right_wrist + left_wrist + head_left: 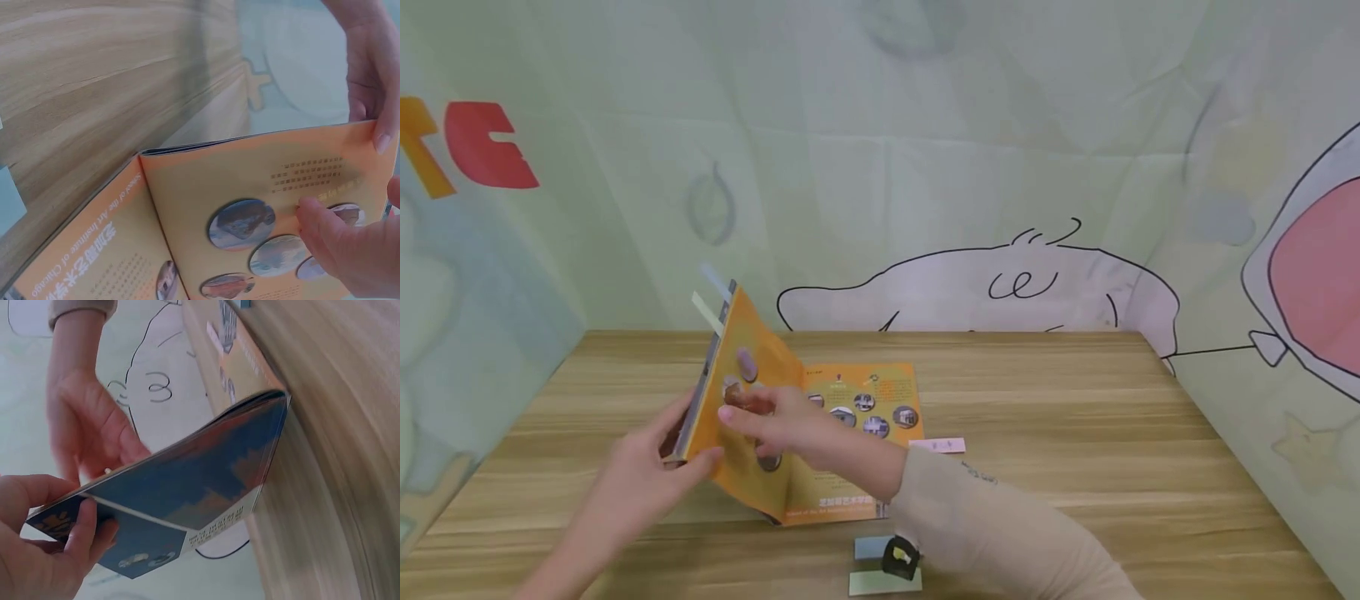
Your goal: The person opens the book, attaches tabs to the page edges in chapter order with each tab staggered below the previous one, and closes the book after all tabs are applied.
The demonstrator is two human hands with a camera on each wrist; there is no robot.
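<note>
An open booklet point(842, 500) with orange pages and round photos stands on the table, its left part lifted nearly upright. My left hand point(643, 475) grips that raised part at its outer edge, thumb on the orange page and fingers behind. From below, the left wrist view shows the dark blue cover point(187, 481). My right hand point(797, 425) is over the inner face of the raised page, fingers fairly straight; in the right wrist view its fingertips point(309, 209) are right at the page beside the printed text. Pale paper tabs point(707, 313) stick out past the raised edge.
A pink tab point(938, 446) juts from the booklet's right side. Near the table's front lie a blue strip point(869, 547), a pale green strip point(872, 583) and a small black item point(900, 558) with a yellow mark. A printed cloth backdrop point(880, 183) rises behind the wooden table point(1075, 417).
</note>
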